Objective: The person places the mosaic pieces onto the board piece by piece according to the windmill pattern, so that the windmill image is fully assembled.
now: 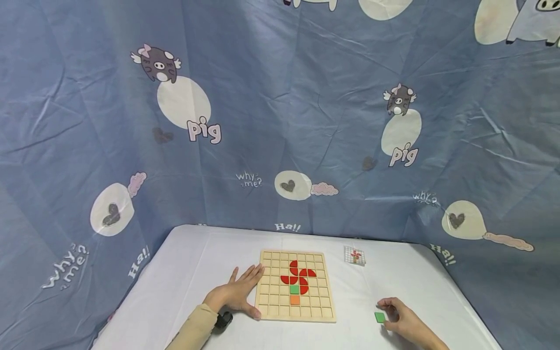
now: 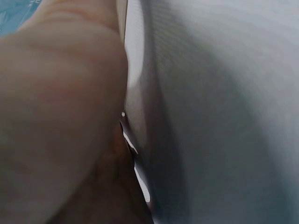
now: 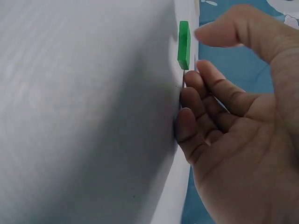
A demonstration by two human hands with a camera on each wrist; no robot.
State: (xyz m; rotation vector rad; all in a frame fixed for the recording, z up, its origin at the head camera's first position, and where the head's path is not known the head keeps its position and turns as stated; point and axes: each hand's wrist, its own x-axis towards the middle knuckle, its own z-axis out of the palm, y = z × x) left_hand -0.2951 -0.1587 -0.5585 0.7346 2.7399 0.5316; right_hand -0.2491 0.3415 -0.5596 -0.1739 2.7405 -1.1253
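Note:
My left hand [image 1: 236, 293] rests with fingers spread at the left edge of a square wooden grid board [image 1: 271, 311]. Fingertips and thumb touch the board's side. Red curved pieces [image 1: 303, 281] form a pinwheel on the grid. Below them sit a green square [image 1: 294, 289] and an orange square [image 1: 295, 300]. Right of the board, a loose green square tile [image 3: 184, 45] lies on the table. Around it my right hand [image 1: 400, 318] holds thumb and fingers curved and apart. In the right wrist view a gap shows between thumb and tile.
A small pattern card [image 1: 354, 255] with a grid and a coloured design lies behind and right of the board. White cloth [image 1: 218, 243] covers the table. A blue curtain [image 1: 262, 146] printed with pigs hangs behind and at both sides.

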